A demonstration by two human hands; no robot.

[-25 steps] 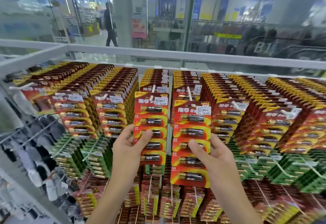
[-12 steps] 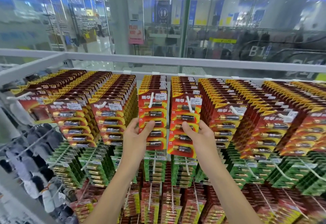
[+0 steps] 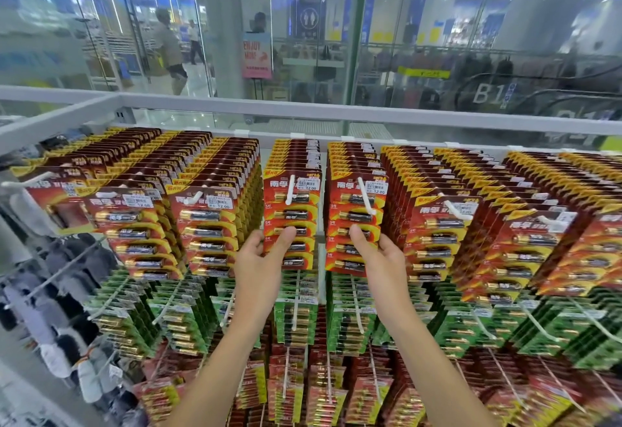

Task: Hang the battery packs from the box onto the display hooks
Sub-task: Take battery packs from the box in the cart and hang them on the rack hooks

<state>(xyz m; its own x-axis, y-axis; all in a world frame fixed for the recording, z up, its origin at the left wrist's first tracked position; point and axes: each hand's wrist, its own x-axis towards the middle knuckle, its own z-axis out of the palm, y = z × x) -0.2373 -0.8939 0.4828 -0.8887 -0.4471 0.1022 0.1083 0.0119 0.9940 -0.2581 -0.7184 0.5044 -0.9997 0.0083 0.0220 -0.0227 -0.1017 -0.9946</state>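
Red left pack [image 3: 292, 216] hangs, edge pinched by left hand [image 3: 259, 258]; right hand [image 3: 383, 258] pinches right pack [image 3: 353, 224]; narrow gap between.

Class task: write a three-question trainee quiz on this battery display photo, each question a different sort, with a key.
1. True or false: the left hand and the right hand each pinch a red pack.
2. The row just below holds: A blue packs; B green packs; C white packs.
3. Fill in: a white ____ pokes through the top of each held pack.
Key: 1 true; 2 B; 3 hook.
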